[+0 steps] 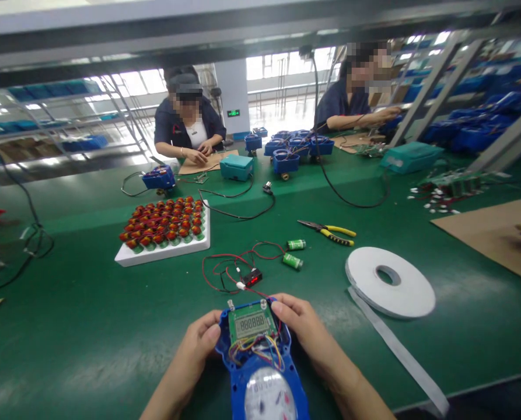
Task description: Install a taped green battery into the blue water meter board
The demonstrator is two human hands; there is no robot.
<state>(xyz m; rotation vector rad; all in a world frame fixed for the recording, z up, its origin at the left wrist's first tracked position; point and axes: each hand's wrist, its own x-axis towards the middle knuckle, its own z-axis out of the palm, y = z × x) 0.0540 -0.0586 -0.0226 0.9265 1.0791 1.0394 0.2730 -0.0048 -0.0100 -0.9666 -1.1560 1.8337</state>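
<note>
Between my hands is a blue meter housing (239,379), its top uncovered. A green circuit board with a lit-looking digit display (250,325) sits in it, with several coloured wires below. My left hand (201,338) grips the housing's left edge, thumb on the rim. On the right edge, my right hand (301,321) holds it, thumb near the board's corner. Just beyond the housing lies a small black module with red digits (254,277), joined to red and black wires. Two green battery cells (293,261) lie at the ends of the wires.
A roll of white tape (360,274) lies at right, its loose strip trailing forward. Yellow-handled pliers (330,231) are behind it. A white foam tray (168,256) of red-topped cells stands at left. Across the bench are blue housings (285,162), teal boxes (237,168) and two co-workers (190,125).
</note>
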